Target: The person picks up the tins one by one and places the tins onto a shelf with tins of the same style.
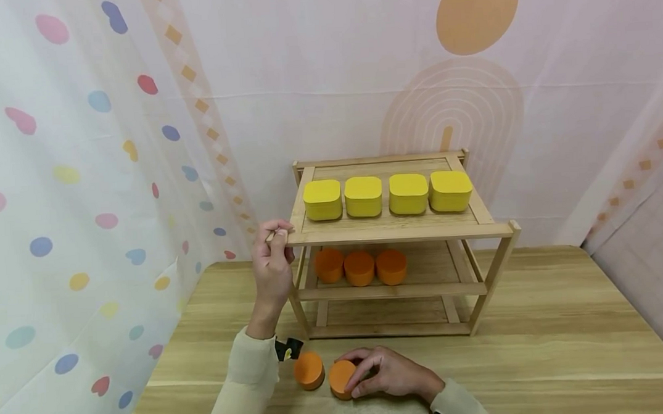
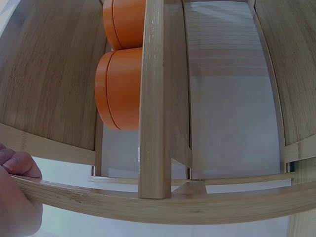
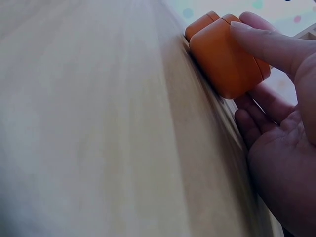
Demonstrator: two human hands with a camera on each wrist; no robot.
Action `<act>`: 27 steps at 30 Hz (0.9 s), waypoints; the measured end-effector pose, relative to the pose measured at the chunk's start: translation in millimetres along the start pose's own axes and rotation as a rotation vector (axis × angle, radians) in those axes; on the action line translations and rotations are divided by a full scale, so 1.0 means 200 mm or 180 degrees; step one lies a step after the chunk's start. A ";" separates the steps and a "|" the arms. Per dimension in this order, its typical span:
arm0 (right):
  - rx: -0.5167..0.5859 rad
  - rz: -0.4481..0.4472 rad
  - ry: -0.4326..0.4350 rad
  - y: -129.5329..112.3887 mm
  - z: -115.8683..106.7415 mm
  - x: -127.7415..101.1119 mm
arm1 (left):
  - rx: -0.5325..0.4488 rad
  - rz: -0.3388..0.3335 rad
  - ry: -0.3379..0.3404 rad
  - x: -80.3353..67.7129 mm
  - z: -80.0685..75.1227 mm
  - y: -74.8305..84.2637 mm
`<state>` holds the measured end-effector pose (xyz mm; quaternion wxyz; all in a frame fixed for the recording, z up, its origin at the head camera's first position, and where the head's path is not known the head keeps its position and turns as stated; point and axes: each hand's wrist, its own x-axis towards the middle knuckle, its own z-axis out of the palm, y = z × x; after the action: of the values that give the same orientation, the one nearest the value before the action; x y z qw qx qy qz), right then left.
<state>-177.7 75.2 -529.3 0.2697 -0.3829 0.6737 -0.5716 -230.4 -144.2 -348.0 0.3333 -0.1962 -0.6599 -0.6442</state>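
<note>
A bamboo shelf rack (image 1: 394, 232) stands on the wooden table (image 1: 537, 346). My left hand (image 1: 272, 259) grips the rack's top front-left corner; the left wrist view shows my fingers (image 2: 15, 165) curled over the rail (image 2: 148, 200). Two round orange tins lie on the table near me. My right hand (image 1: 380, 371) holds the right tin (image 1: 341, 377), fingers curled over it (image 3: 229, 61). The left tin (image 1: 308, 370) sits beside it, untouched. Three orange tins (image 1: 359, 266) stand on the middle shelf.
Several yellow square tins (image 1: 386, 195) line the top shelf. The bottom shelf (image 1: 386, 312) holds nothing. Printed curtains (image 1: 86, 180) hang behind and to the left of the table. Bare tabletop lies to the right of the rack.
</note>
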 end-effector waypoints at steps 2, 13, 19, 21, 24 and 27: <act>-0.0026 0.0011 0.0021 0.00 0.00 0.00 | 0.0011 -0.0008 0.0003 0.00 0.00 0.00; 0.0118 -0.0007 0.0026 -0.01 0.01 0.00 | -0.0060 0.0022 -0.0015 0.00 0.00 -0.01; 0.0142 -0.0085 0.0012 0.00 0.01 0.00 | 0.0011 0.0015 0.0016 0.00 0.00 0.00; 0.0170 -0.0102 0.0001 0.00 0.01 0.00 | 0.0027 0.0010 0.0022 0.00 0.00 0.00; 0.0201 -0.0110 0.0005 0.00 0.00 0.00 | 0.0034 0.0007 0.0017 0.00 0.00 0.00; 0.0200 -0.0115 0.0026 -0.01 0.01 0.00 | 0.0040 0.0001 0.0010 0.00 0.00 0.00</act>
<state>-176.7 74.2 -528.2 0.2685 -0.3840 0.6495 -0.5988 -230.3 -145.0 -348.4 0.3357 -0.1933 -0.6633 -0.6403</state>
